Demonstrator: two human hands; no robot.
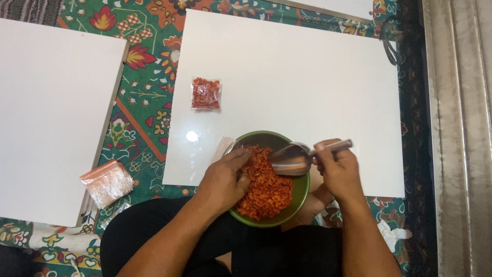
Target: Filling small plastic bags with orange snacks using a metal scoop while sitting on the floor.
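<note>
- Nearest of all, the person sits with legs in black trousers point(154, 231) folded on a bright flowered rug point(138, 123).
- A green bowl point(302, 192) rests at the person's lap, just over the near edge of a big white board point(287, 77).
- The bowl is full of little orange snack pieces point(266, 190).
- The left hand point(225, 179) reaches into the bowl from the left. Its fingers are curled and touch the orange pieces. A small clear bag point(224, 147) is just by its fingertips, but I cannot tell if the hand is holding it.
- The right hand point(338, 172) is closed around the handle of a shiny metal scoop point(292, 158). The round end of the scoop sits over the orange pieces in the bowl.
- To the near left, a stack of empty clear bags point(106, 182) lies at the edge of another white board point(51, 113).
- Farther away, on the big white board, lies one small filled bag point(206, 94) with orange pieces inside. It is well apart from the bowl.
- On the far right runs a pale grey wall edge point(461, 128).
</note>
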